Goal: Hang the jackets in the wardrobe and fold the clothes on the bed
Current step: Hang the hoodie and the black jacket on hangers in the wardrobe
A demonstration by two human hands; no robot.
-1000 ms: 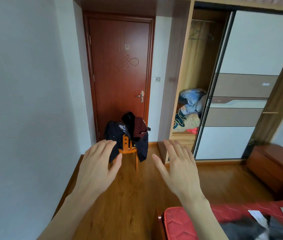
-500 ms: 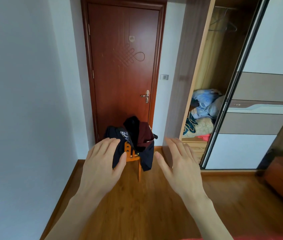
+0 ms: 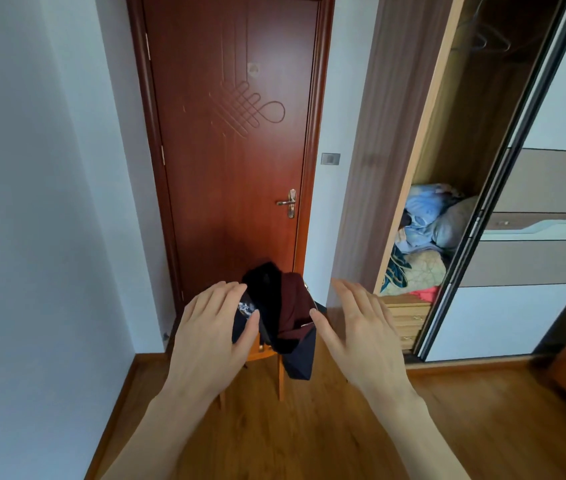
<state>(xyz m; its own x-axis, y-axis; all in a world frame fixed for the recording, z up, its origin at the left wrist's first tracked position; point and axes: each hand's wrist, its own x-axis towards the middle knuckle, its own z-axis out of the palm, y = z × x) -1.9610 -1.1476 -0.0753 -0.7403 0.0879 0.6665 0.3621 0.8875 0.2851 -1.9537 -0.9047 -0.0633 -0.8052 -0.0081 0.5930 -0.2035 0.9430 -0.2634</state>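
Both hands have come closer to the jackets [image 3: 285, 317] draped over a chair [image 3: 267, 355] at 12 o'clock. Left hand [image 3: 212, 337] and right hand [image 3: 361, 337] hold nothing, fingers apart. Open wardrobe [image 3: 447, 168] at 2 o'clock. Pickup looks imminent.

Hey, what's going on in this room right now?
A person holds both hands out, the left hand and right hand open and empty, toward dark jackets draped over an orange wooden chair in front of the closed door. Nothing is picked up yet. To the right, the wardrobe stands open, with bundled bedding on a shelf and what look like empty hangers blurred up top.
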